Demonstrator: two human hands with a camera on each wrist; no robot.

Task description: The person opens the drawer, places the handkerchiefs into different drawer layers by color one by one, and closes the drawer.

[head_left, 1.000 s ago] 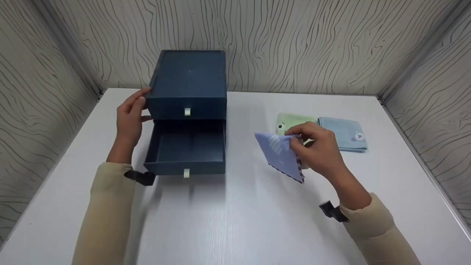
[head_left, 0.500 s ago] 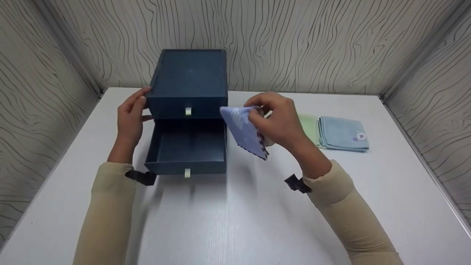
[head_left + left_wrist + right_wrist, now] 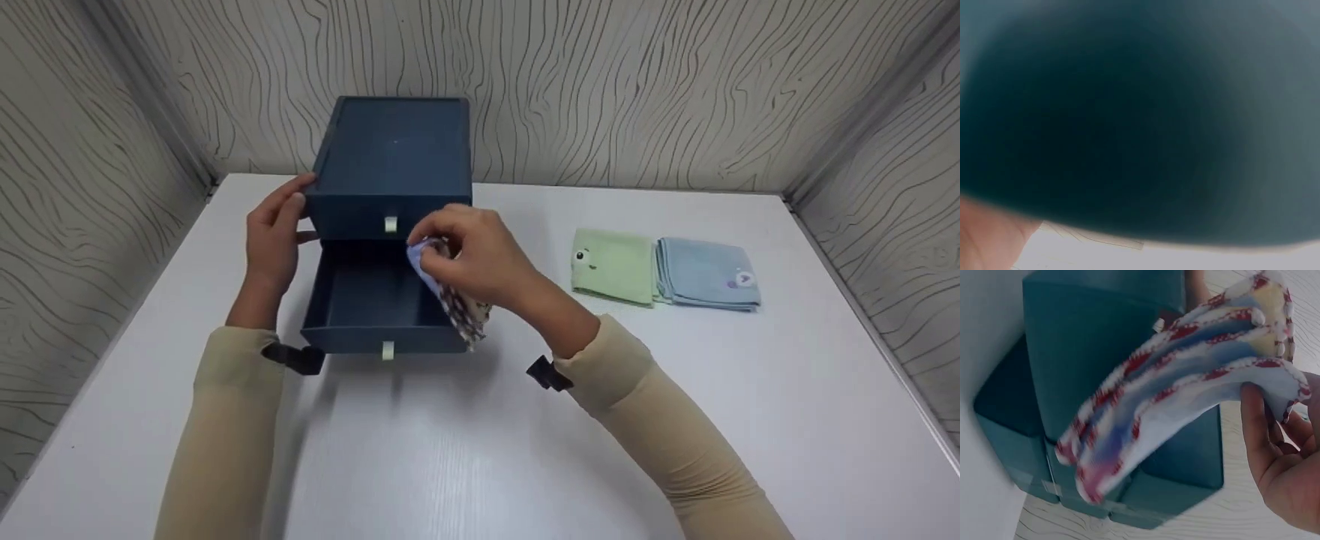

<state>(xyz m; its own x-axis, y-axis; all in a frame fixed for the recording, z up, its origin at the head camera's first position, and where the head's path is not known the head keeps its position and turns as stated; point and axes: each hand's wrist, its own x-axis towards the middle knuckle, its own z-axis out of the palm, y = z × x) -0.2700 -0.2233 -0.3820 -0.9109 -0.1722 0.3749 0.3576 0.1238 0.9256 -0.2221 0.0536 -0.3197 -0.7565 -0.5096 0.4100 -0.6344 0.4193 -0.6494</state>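
Note:
My left hand [image 3: 274,232] touches the left side of a dark blue drawer unit [image 3: 397,150], near its front corner. In the left wrist view the unit's blurred wall [image 3: 1129,140] fills most of the picture. The lower drawer [image 3: 360,296] is pulled out, and its visible floor is bare. Over that drawer's right side, my right hand [image 3: 480,251] pinches a folded purple towel [image 3: 422,262] between thumb and fingers. Seen in the right wrist view, the towel [image 3: 1185,377] hangs in several layers with red-and-white stitched edges.
To the right lie a folded green towel [image 3: 615,266] with an eye design and a folded blue towel [image 3: 705,274], side by side. The white table [image 3: 420,465] has wood-patterned panels [image 3: 600,90] behind and at the sides. The upper drawer, with a pale tab [image 3: 391,224], is closed.
My right hand has carried the purple towel leftward from near the green towel to over the pulled-out drawer, turning it more edge-on. The left hand stays on the unit.

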